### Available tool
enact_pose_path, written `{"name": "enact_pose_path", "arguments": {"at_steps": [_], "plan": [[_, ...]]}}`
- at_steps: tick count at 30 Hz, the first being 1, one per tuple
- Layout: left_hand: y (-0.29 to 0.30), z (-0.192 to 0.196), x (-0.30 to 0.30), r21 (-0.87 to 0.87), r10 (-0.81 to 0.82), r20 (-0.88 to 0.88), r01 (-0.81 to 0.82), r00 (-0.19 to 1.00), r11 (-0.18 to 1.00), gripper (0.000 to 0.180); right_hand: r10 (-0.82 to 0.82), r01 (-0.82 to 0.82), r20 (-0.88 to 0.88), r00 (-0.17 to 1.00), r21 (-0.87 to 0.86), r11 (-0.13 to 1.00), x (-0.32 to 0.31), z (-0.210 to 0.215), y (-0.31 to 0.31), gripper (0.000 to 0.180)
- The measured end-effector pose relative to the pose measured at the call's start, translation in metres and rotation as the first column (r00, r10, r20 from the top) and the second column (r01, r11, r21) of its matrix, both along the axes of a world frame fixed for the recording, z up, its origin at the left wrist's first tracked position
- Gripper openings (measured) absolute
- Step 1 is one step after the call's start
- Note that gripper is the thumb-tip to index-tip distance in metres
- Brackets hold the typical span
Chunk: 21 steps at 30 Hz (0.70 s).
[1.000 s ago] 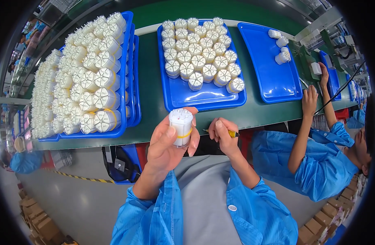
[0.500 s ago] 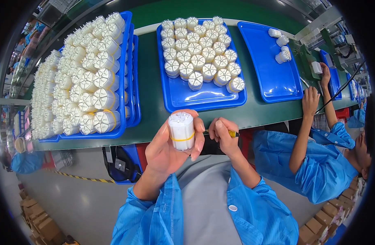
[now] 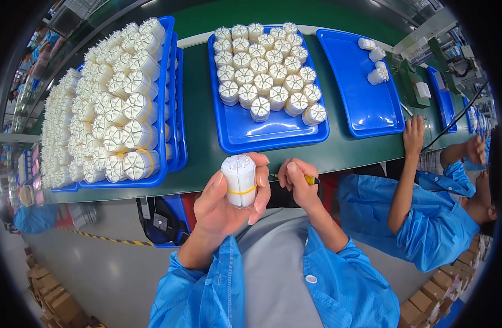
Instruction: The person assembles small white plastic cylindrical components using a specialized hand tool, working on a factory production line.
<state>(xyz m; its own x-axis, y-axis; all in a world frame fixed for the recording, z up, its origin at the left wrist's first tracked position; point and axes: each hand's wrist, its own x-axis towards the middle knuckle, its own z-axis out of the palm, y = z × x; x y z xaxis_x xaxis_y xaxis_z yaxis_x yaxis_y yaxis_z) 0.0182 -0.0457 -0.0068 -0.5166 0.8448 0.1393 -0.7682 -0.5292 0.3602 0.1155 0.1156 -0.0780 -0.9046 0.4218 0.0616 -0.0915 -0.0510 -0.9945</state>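
Note:
My left hand (image 3: 215,208) is closed around a bundle of white plastic pieces (image 3: 240,183), held nearly upright in front of my chest. A yellow rubber band rings its middle, and its segmented top end shows. Close by on the right, my right hand (image 3: 299,188) is closed on a slim yellow-and-black tool (image 3: 312,180). The tool's thin tip points left toward the bundle, apart from it; its exact kind is unclear. Beyond my hands, a blue tray (image 3: 272,139) carries rows of similar white bundles standing on end.
Stacked blue trays (image 3: 169,115) piled with white bundles stand at the left. Another blue tray (image 3: 368,112) on the right holds a few white bundles at its far end. A co-worker's arm (image 3: 401,197) rests at the green table (image 3: 338,156), beside a green fixture with a white block (image 3: 423,90).
My left hand has turned the bundle slightly and shifted it a little down and left. My right hand stays put. One co-worker's hand has left the white block and drawn back.

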Motion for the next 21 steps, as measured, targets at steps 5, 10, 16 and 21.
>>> {"name": "enact_pose_path", "arguments": {"at_steps": [5,10,16,21], "plan": [[0.000,0.001,0.001,0.007,-0.003,-0.001,0.003,1.000,1.000,0.064,0.001,-0.001,0.004,1.000,0.011,1.000,0.001,0.002,0.001,0.045],[0.002,0.003,0.001,-0.066,0.060,-0.070,-0.065,0.996,0.996,0.059,-0.028,0.022,-0.025,0.999,-0.226,0.974,0.005,0.009,0.002,0.045],[-0.001,0.007,0.004,-0.244,0.033,-0.181,-0.077,0.983,0.967,0.062,-0.067,-0.076,-0.427,0.902,-0.310,0.948,0.003,0.064,0.020,0.044],[-0.003,0.011,0.010,-0.406,-0.014,-0.321,-0.124,0.947,0.905,0.067,0.027,-0.175,-0.499,0.866,-0.252,0.952,-0.008,0.111,0.016,0.045]]}}
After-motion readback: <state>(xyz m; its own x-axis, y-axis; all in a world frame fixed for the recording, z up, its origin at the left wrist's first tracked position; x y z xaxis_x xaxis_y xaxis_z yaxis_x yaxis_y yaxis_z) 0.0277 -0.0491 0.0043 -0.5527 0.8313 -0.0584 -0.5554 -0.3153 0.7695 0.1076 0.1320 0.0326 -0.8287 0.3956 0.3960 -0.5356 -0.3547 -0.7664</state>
